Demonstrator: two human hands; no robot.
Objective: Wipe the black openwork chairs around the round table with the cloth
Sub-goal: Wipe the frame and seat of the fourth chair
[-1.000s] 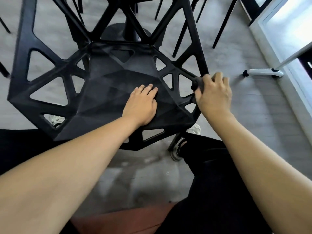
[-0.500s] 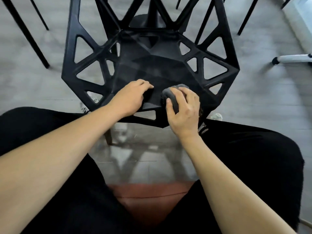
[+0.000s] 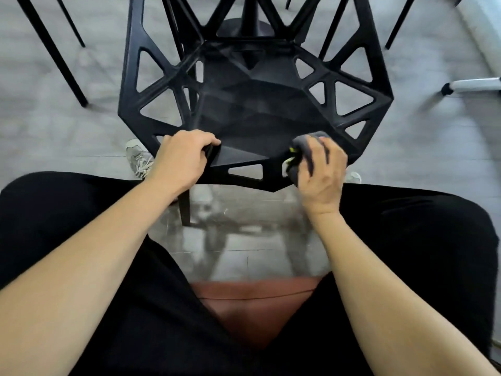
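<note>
I see the grey plank floor (image 3: 423, 164) under everything, and on it the black openwork chair (image 3: 260, 109), facing me between my black-trousered knees (image 3: 406, 240). My left hand (image 3: 180, 161) curls over the seat's front edge, gripping it. My right hand (image 3: 321, 169) clutches the bunched grey cloth (image 3: 305, 143) against the seat's front right corner.

Bare forearms, no sleeves showing; loose black trousers (image 3: 406, 253); a pale grey laced sneaker (image 3: 138, 158) beside the left hand (image 3: 181, 158).
</note>
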